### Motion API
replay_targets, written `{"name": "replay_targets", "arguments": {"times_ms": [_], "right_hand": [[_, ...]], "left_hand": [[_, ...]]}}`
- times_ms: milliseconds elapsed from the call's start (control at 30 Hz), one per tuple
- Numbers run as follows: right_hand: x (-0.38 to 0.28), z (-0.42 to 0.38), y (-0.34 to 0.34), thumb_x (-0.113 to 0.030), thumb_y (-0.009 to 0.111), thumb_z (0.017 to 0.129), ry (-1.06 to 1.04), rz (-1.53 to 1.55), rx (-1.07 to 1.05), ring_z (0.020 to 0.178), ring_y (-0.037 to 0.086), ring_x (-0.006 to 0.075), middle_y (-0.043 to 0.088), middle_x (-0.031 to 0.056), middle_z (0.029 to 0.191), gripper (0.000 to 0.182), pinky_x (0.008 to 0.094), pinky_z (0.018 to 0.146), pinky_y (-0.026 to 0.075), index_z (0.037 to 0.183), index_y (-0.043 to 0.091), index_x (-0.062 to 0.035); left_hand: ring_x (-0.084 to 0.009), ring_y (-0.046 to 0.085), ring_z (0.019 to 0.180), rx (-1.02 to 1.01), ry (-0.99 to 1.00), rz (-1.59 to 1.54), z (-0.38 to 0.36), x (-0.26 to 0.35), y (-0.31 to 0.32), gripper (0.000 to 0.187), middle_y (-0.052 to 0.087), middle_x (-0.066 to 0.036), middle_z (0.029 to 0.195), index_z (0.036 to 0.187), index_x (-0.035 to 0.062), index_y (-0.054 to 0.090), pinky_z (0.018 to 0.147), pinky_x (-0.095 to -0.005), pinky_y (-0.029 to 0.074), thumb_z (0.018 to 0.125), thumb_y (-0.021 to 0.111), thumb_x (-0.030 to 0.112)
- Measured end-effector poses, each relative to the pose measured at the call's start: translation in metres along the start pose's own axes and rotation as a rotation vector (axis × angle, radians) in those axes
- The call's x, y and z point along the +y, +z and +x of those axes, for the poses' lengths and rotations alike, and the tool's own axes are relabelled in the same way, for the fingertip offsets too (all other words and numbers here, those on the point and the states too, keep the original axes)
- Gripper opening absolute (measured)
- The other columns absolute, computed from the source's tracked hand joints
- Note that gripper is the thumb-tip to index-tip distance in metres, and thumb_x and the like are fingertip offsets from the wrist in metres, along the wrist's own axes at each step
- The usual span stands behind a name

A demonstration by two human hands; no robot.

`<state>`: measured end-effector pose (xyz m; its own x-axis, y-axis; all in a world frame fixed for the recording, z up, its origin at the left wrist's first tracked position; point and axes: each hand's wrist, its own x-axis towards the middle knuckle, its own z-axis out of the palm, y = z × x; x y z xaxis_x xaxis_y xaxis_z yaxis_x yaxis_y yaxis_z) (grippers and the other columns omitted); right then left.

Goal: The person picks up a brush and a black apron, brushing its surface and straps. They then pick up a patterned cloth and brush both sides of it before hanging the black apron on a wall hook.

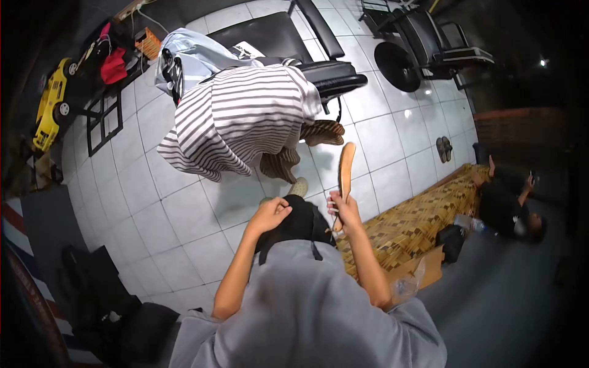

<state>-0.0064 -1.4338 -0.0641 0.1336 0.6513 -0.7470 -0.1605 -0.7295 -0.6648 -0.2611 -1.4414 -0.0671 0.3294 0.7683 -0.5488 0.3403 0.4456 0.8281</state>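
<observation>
My right hand [347, 213] is closed around the lower end of a long, curved wooden brush [346, 167]. A thin dark edge, apparently bristles, runs along its left side, and it points away from me. Loosely curled, my left hand [272, 214] lies by the black trousers [297, 222] at my lap, with nothing visible in its fingers. In front of me is a person draped in a striped barber cape [245, 104], bent over beside a black chair [331, 78]. The person's head is hidden from this view.
A woven mat-covered bench [405, 214] stands on the right, with a cardboard box [423, 270] at its near end. Another person [506, 199] is at the far right. A second black chair [429, 46] stands at the back. A yellow toy car [52, 104] is at left.
</observation>
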Motion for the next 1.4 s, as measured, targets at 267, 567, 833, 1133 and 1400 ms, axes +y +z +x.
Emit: {"name": "replay_targets", "arguments": {"times_ms": [267,567,833,1133,1400], "right_hand": [[-0.003,0.012,-0.002,-0.015,0.054,0.091,0.025,0.087,0.032,0.083,0.057,0.0149,0.056,0.0062,0.099,0.041,0.0293,0.067,0.051,0.129,0.046,-0.0049],[-0.013,0.174,-0.001,-0.025,0.054,0.093,0.154,0.461,0.027,0.109,0.046,0.0221,0.036,0.0073,0.135,0.061,0.0396,0.086,0.047,0.144,0.023,-0.0163],[-0.028,0.312,0.025,-0.029,0.053,0.094,0.381,0.855,0.160,0.104,0.051,0.0253,0.049,0.0079,0.115,0.038,0.0448,0.080,0.049,0.126,0.039,-0.0158],[-0.014,0.355,0.033,-0.013,0.053,0.093,0.489,0.854,0.086,0.066,0.056,0.0167,0.057,0.0082,0.085,0.014,0.0294,0.050,0.046,0.101,0.051,-0.0015],[0.005,0.364,0.029,-0.008,0.048,0.089,0.476,0.700,0.084,0.085,0.061,0.0248,0.060,0.0129,0.098,0.024,0.0381,0.070,0.051,0.110,0.050,0.0026]], "left_hand": [[-0.0134,0.059,0.082,0.202,-0.117,-0.365,0.034,-0.009,0.015,0.030,0.064,-0.007,0.090,0.105,-0.0011,0.059,0.070,-0.0261,0.047,0.086,0.062,0.023],[-0.0186,0.056,0.099,0.447,-0.466,-0.832,0.159,-0.043,0.055,0.051,0.055,-0.009,0.113,0.129,-0.0021,0.042,0.083,-0.0335,0.048,0.088,0.062,0.021],[-0.0177,0.049,0.115,0.778,-0.505,-1.196,0.289,-0.056,0.090,0.046,0.051,-0.003,0.121,0.128,0.0140,0.045,0.099,-0.0312,0.037,0.090,0.059,0.036],[-0.0128,0.055,0.093,1.074,-0.556,-1.271,0.367,-0.133,0.056,0.026,0.056,0.000,0.102,0.108,0.0136,0.054,0.072,-0.0232,0.047,0.089,0.060,0.031],[-0.0171,0.059,0.063,1.075,-0.623,-0.790,0.348,-0.202,0.085,0.012,0.062,-0.006,0.072,0.083,0.0088,0.060,0.057,-0.0280,0.046,0.088,0.058,0.019]]}}
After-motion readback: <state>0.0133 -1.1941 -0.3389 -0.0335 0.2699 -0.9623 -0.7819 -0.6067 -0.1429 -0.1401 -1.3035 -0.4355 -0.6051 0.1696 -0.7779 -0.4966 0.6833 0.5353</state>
